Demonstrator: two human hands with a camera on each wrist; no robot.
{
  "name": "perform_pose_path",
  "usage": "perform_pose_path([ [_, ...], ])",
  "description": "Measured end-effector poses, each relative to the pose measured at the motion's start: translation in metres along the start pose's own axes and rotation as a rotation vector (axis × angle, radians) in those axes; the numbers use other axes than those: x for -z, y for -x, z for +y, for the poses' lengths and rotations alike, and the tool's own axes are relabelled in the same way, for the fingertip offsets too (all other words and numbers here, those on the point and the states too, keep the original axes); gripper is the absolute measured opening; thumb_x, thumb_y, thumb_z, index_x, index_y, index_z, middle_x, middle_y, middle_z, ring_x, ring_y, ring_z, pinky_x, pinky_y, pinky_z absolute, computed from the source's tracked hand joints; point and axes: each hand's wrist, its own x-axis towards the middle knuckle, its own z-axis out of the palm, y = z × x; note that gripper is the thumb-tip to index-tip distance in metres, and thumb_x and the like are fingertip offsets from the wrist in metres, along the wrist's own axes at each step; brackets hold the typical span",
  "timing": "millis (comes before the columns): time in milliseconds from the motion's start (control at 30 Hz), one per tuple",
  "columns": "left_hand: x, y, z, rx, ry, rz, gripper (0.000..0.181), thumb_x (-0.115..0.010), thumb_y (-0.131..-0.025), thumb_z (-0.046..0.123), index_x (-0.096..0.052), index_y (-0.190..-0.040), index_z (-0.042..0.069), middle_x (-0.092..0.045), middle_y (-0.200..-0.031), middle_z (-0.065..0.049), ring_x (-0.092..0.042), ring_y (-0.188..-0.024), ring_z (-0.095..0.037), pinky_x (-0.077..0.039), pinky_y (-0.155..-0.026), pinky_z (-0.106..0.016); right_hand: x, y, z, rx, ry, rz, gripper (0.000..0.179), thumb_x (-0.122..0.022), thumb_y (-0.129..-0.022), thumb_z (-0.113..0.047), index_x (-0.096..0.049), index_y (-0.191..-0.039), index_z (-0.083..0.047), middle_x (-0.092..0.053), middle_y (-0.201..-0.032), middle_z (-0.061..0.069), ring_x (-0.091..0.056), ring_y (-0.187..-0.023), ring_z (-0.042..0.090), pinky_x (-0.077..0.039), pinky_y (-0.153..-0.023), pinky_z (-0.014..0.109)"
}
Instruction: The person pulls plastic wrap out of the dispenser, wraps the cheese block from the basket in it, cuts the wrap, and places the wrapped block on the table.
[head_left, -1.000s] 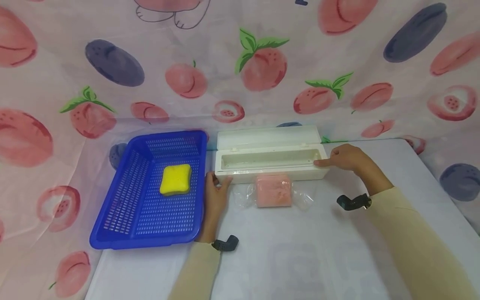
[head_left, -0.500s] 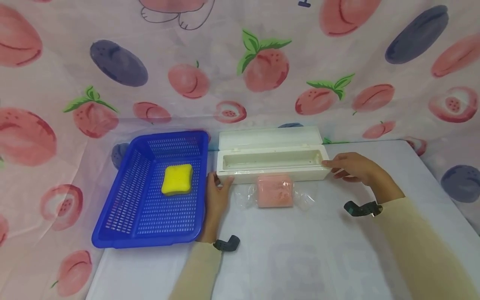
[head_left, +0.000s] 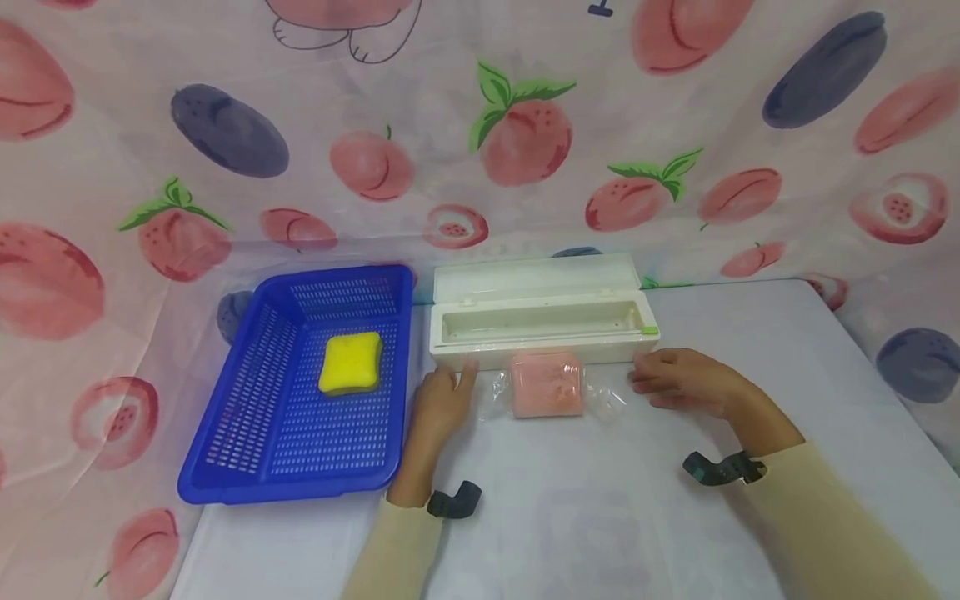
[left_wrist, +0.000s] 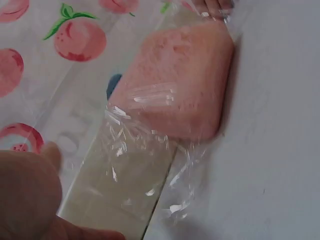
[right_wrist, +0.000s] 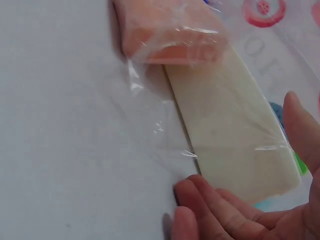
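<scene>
A long white box (head_left: 543,351) with its lid raised stands at the back of the table, a small green piece (head_left: 649,330) at its right end. Before it lies a pink sponge (head_left: 546,385) in clear plastic film (head_left: 606,403), which spreads out at both sides. My left hand (head_left: 442,402) is at the box's front left corner, index finger extended, the others bent. Near the front right corner is my right hand (head_left: 693,383), fingers loosely bent and holding nothing. The right wrist view shows its fingertips (right_wrist: 192,195) by the box's end; contact is hard to tell.
A blue plastic basket (head_left: 300,490) stands left of the box, close to my left forearm. A yellow sponge (head_left: 350,362) lies inside it. Behind everything hangs a fruit-print cloth (head_left: 420,100). The table (head_left: 570,517) has a white cover.
My right hand has left the box's right rim and come down in front of it, uncovering the green piece. The left hand has shifted slightly right from the box's left end.
</scene>
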Motion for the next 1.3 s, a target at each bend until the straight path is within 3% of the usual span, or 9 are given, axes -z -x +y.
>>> perform_pose_path([
  [167, -0.003, -0.001, -0.001, -0.018, 0.141, -0.078, 0.061, -0.053, -0.102, 0.056, -0.063, -0.126, 0.001, -0.068, -0.127, -0.021, -0.063, -0.122, -0.038, -0.051, -0.101, -0.053, -0.016, 0.002, -0.003, 0.064, -0.003, -0.001, 0.06, -0.06, -0.103, -0.039, -0.049, -0.147, 0.0, -0.058, -0.144, 0.019, -0.058, -0.128, 0.025, -0.053, -0.105, 0.038],
  [300, -0.01, -0.005, -0.008, -0.032, 0.289, -0.116, 0.046, -0.074, -0.092, 0.039, -0.062, -0.121, 0.005, -0.071, -0.115, -0.014, -0.066, -0.112, -0.03, -0.054, -0.096, -0.044, -0.029, -0.001, -0.008, 0.099, 0.032, 0.042, 0.058, -0.063, -0.101, -0.038, -0.053, -0.146, -0.002, -0.063, -0.135, 0.013, -0.059, -0.116, 0.017, -0.053, -0.1, 0.032],
  [400, -0.017, -0.01, -0.014, -0.054, 0.403, -0.156, 0.04, -0.077, -0.09, 0.028, -0.065, -0.118, 0.003, -0.07, -0.104, -0.011, -0.066, -0.097, -0.021, -0.055, -0.085, -0.033, -0.036, -0.003, -0.008, 0.123, 0.02, 0.073, 0.052, -0.062, -0.102, -0.034, -0.057, -0.141, -0.001, -0.066, -0.12, 0.005, -0.059, -0.103, 0.013, -0.053, -0.088, 0.025],
  [500, -0.022, -0.013, -0.019, -0.053, 0.547, -0.237, 0.034, -0.072, -0.095, 0.023, -0.067, -0.121, 0.001, -0.068, -0.105, -0.01, -0.064, -0.094, -0.017, -0.055, -0.08, -0.027, -0.042, -0.004, -0.005, 0.112, -0.115, 0.081, 0.042, -0.061, -0.104, -0.027, -0.061, -0.134, 0.001, -0.065, -0.107, -0.003, -0.058, -0.095, 0.011, -0.054, -0.082, 0.023],
  [633, -0.025, -0.013, -0.021, 0.011, 0.797, -0.398, 0.029, -0.057, -0.105, 0.022, -0.061, -0.127, 0.003, -0.064, -0.126, -0.011, -0.064, -0.099, -0.015, -0.06, -0.082, -0.032, -0.047, -0.003, -0.003, 0.095, -0.363, 0.037, 0.029, -0.054, -0.107, -0.022, -0.059, -0.126, 0.0, -0.066, -0.108, -0.007, -0.064, -0.1, 0.006, -0.059, -0.09, 0.028],
  [800, -0.025, -0.01, -0.02, 0.079, 0.994, -0.596, 0.014, -0.042, -0.11, 0.02, -0.052, -0.107, 0.011, -0.057, -0.146, -0.017, -0.072, -0.103, -0.021, -0.062, -0.086, -0.046, -0.051, 0.0, -0.001, 0.109, -0.557, -0.061, 0.026, -0.042, -0.111, -0.021, -0.046, -0.129, -0.003, -0.071, -0.112, -0.005, -0.071, -0.105, 0.01, -0.059, -0.093, 0.038],
  [1000, -0.022, -0.004, -0.017, 0.147, 1.045, -0.719, 0.021, -0.035, -0.112, 0.018, -0.049, -0.096, 0.014, -0.064, -0.135, -0.014, -0.073, -0.106, -0.028, -0.06, -0.088, -0.054, -0.053, 0.003, 0.004, 0.06, -0.6, -0.07, 0.03, -0.038, -0.112, -0.026, -0.039, -0.134, -0.006, -0.067, -0.11, -0.003, -0.07, -0.102, 0.011, -0.059, -0.093, 0.039],
  [1167, -0.02, 0.005, -0.012, 0.187, 1.005, -0.705, 0.019, -0.035, -0.111, 0.016, -0.048, -0.098, 0.013, -0.067, -0.125, -0.012, -0.073, -0.104, -0.03, -0.056, -0.09, -0.061, -0.055, 0.011, 0.006, 0.033, -0.579, -0.033, 0.027, -0.035, -0.112, -0.027, -0.04, -0.13, -0.008, -0.066, -0.11, 0.002, -0.071, -0.102, 0.014, -0.058, -0.093, 0.05],
  [1300, -0.018, 0.018, -0.014, 0.211, 0.946, -0.689, 0.017, -0.034, -0.111, 0.016, -0.047, -0.101, 0.012, -0.067, -0.127, -0.015, -0.073, -0.104, -0.032, -0.058, -0.088, -0.059, -0.058, 0.015, 0.007, 0.042, -0.557, -0.077, 0.021, -0.039, -0.111, -0.025, -0.043, -0.123, -0.008, -0.062, -0.109, 0.004, -0.07, -0.103, 0.017, -0.057, -0.093, 0.054],
])
